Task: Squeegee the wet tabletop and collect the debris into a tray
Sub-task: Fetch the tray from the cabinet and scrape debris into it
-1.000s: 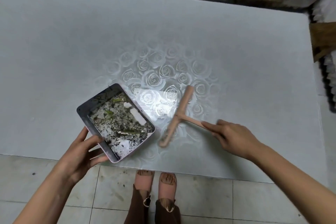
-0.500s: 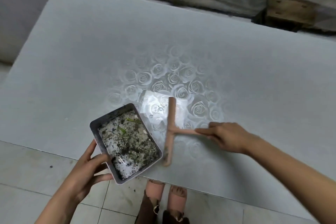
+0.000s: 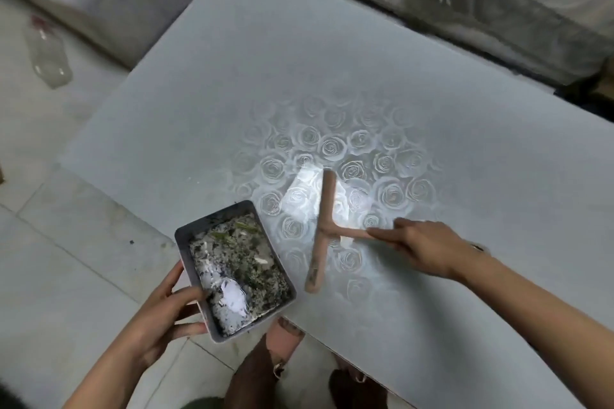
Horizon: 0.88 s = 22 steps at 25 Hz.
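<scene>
Tray (image 3: 182, 244) just left of squeegee (image 3: 323, 222); bottle (image 3: 47, 55) lying on floor (image 3: 66, 269).

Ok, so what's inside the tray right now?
The tray, gripped by the left hand, holds wet dark crumbly debris, a few green bits and white scraps. The debris covers most of its floor, so anything beneath is hidden.

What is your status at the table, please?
Left hand grips tray at table edge, debris inside. Right hand holds squeegee, blade on table beside tray, not touching. Only wet film between them.
</scene>
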Available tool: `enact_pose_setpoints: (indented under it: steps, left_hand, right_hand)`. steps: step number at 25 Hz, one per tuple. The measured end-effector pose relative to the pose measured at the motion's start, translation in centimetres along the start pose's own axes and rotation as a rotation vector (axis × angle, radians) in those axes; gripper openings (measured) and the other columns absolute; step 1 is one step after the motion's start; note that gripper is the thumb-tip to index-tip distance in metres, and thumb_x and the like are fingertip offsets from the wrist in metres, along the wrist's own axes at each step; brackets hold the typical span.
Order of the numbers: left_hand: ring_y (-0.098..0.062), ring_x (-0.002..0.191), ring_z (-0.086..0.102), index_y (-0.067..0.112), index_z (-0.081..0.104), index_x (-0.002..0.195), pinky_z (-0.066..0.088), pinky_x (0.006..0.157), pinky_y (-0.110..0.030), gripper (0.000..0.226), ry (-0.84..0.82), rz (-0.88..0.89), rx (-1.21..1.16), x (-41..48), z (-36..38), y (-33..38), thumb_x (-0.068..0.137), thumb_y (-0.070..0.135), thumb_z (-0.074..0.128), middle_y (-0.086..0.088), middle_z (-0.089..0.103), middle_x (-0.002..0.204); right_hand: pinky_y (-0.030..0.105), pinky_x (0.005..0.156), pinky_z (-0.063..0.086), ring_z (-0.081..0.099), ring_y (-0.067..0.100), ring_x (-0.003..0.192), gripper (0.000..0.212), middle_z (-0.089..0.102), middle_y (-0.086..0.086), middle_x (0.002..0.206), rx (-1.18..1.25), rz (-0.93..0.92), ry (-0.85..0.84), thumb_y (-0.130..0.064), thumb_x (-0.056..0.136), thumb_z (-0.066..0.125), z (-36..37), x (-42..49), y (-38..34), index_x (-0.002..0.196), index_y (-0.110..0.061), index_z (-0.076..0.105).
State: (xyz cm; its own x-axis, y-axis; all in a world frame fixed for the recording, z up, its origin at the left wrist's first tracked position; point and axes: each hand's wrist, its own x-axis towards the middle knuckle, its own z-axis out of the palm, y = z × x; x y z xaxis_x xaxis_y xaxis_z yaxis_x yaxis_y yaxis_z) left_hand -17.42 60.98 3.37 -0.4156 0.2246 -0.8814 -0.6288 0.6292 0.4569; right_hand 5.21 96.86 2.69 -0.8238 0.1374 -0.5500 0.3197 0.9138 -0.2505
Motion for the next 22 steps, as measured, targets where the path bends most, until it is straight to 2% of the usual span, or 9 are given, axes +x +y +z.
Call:
enact_pose_setpoints:
  steps: [2, 6, 8, 10, 13, 16, 18, 20, 22]
  left_hand:
    - [-0.023, 0.073, 0.073, 0.039, 0.043, 0.138, 0.059, 0.057, -0.037, 0.064, 0.067, -0.034, -0.073, -0.9, 0.3, -1.5, 0.087, 0.003, 0.057, 0.001, 0.076, 0.093]
    - [-0.026, 0.074, 0.071, 0.037, 0.040, 0.141, 0.059, 0.055, -0.036, 0.064, 0.124, -0.043, -0.223, -3.7, 1.1, -4.6, 0.089, 0.003, 0.055, 0.000, 0.076, 0.092]
    - [-0.029, 0.079, 0.068, 0.036, 0.040, 0.141, 0.059, 0.056, -0.037, 0.064, 0.181, -0.050, -0.277, -4.0, 0.9, -5.6, 0.089, 0.002, 0.055, -0.003, 0.074, 0.094]
    - [-0.032, 0.081, 0.067, 0.036, 0.040, 0.142, 0.059, 0.055, -0.039, 0.065, 0.222, -0.071, -0.322, -4.2, 0.8, -7.2, 0.089, 0.001, 0.055, -0.006, 0.073, 0.097]
    - [-0.034, 0.080, 0.069, 0.036, 0.037, 0.143, 0.059, 0.055, -0.041, 0.068, 0.258, -0.082, -0.403, -4.4, 0.6, -8.8, 0.088, 0.002, 0.057, -0.008, 0.074, 0.095]
    - [-0.033, 0.079, 0.071, 0.038, 0.036, 0.142, 0.059, 0.056, -0.042, 0.071, 0.268, -0.083, -0.439, -4.9, 0.1, -9.2, 0.085, 0.001, 0.060, -0.006, 0.075, 0.094]
    - [-0.033, 0.077, 0.069, 0.036, 0.037, 0.142, 0.059, 0.057, -0.041, 0.072, 0.276, -0.089, -0.446, -4.8, 0.0, -9.5, 0.084, 0.001, 0.061, -0.009, 0.073, 0.099]
    - [-0.032, 0.070, 0.067, 0.034, 0.036, 0.143, 0.058, 0.055, -0.040, 0.072, 0.281, -0.088, -0.501, -5.8, -0.3, -9.8, 0.084, 0.001, 0.062, -0.012, 0.072, 0.096]
    - [-0.030, 0.064, 0.065, 0.035, 0.033, 0.144, 0.057, 0.052, -0.038, 0.077, 0.289, -0.093, -0.527, -6.6, -0.8, -10.7, 0.083, 0.001, 0.064, -0.011, 0.074, 0.085]
  right_hand:
    - [0.028, 0.061, 0.031, 0.057, 0.017, 0.090, 0.049, 0.050, -0.009, 0.097, -0.068, -0.142, 0.028, -0.036, 0.095, 0.036, -1.3, 0.6, 1.0, 0.136, -0.062, 0.026]
    - [0.021, 0.063, 0.032, 0.049, 0.003, 0.087, 0.046, 0.040, -0.022, 0.080, -0.192, 0.008, -0.127, -0.042, 0.096, 0.036, -6.4, -0.6, 9.2, 0.130, -0.071, 0.023]
    - [0.021, 0.067, 0.033, 0.053, 0.007, 0.094, 0.048, 0.041, -0.021, 0.084, -0.204, -0.011, -0.128, -0.037, 0.097, 0.035, -6.0, 0.3, 7.2, 0.135, -0.065, 0.024]
    - [0.026, 0.069, 0.036, 0.056, 0.016, 0.100, 0.052, 0.047, -0.013, 0.096, -0.176, -0.125, -0.143, -0.031, 0.095, 0.035, -4.6, 2.3, 2.8, 0.138, -0.059, 0.025]
    - [0.028, 0.063, 0.033, 0.057, 0.019, 0.089, 0.048, 0.045, -0.008, 0.092, -0.209, -0.319, -0.086, -0.035, 0.094, 0.034, -4.2, 4.7, -0.2, 0.136, -0.059, 0.029]
    - [0.023, 0.063, 0.033, 0.056, 0.011, 0.091, 0.043, 0.044, -0.015, 0.085, -0.200, -0.235, -0.062, -0.042, 0.097, 0.035, -6.7, 5.5, 2.0, 0.132, -0.066, 0.028]
    - [0.023, 0.067, 0.037, 0.057, 0.011, 0.097, 0.042, 0.048, -0.016, 0.091, -0.227, -0.132, -0.075, -0.043, 0.098, 0.033, -7.5, 4.7, 2.4, 0.134, -0.064, 0.027]
    - [0.025, 0.073, 0.042, 0.058, 0.013, 0.102, 0.043, 0.052, -0.013, 0.103, -0.272, -0.088, -0.058, -0.042, 0.099, 0.031, -7.0, 3.0, 0.0, 0.136, -0.062, 0.026]
    - [0.028, 0.071, 0.043, 0.060, 0.015, 0.100, 0.044, 0.052, -0.012, 0.104, -0.266, -0.095, 0.006, -0.041, 0.099, 0.031, -6.4, 1.2, -2.7, 0.138, -0.060, 0.024]
